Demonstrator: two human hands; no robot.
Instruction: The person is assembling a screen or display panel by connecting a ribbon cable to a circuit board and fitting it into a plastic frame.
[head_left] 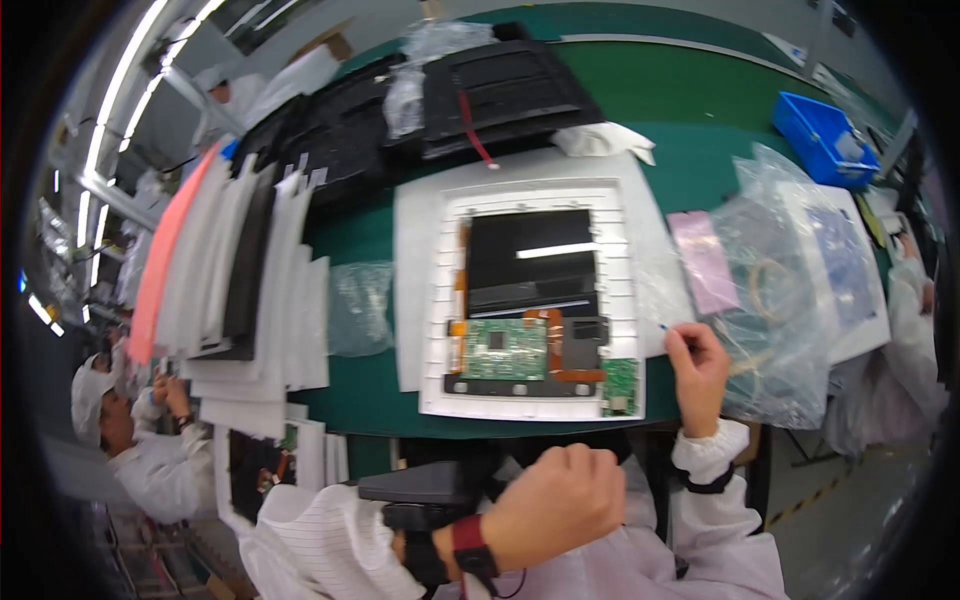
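Observation:
An open white device housing (pixel 622 290) lies on a white sheet in front of me. Inside it are a dark screen panel (pixel 530 245), a green circuit board (pixel 505 349) and a smaller green board (pixel 620 388) at the lower right corner. My left hand (pixel 555 505) is closed in a fist below the table's near edge; its inside is hidden. Dark bands circle that wrist, one of them red. Beside the housing's right edge, my right hand (pixel 700 370) pinches with thumb and forefinger. A tiny blue tip shows at the fingertips, too small to name.
Stacked white, black and pink sheets (pixel 165 260) stand at left, near bubble wrap (pixel 361 308). Black panels (pixel 500 90) with a red cable lie at the back. On the right are a pink packet (pixel 704 262), clear plastic bags (pixel 780 310) and a blue bin (pixel 820 140). Other people work at both sides.

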